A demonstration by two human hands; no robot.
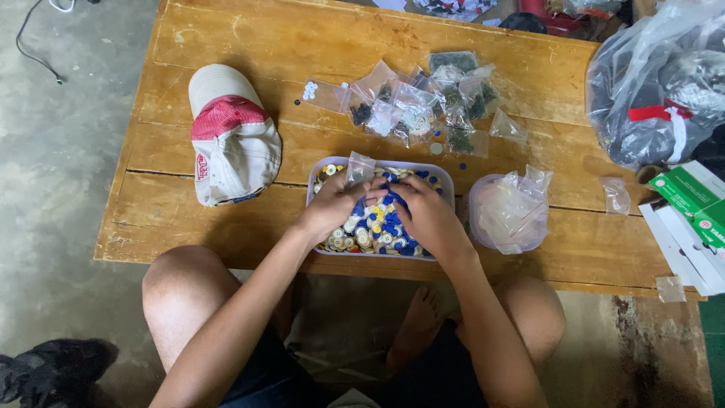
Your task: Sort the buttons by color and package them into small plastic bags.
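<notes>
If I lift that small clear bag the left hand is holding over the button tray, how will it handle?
The small clear bag looks like thin film, so it is probably floppy and very light. It seems empty, so it may sag or fold in the left hand. Glossy plastic could be slippery; a pinch grip near its top edge likely suits it best over the tray.

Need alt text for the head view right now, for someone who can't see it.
Both hands, left hand and right hand, dig into a shallow tray of mixed buttons on a wooden table, the left pinching a small clear bag. Filled bags lie behind; a cap sits left.
</notes>
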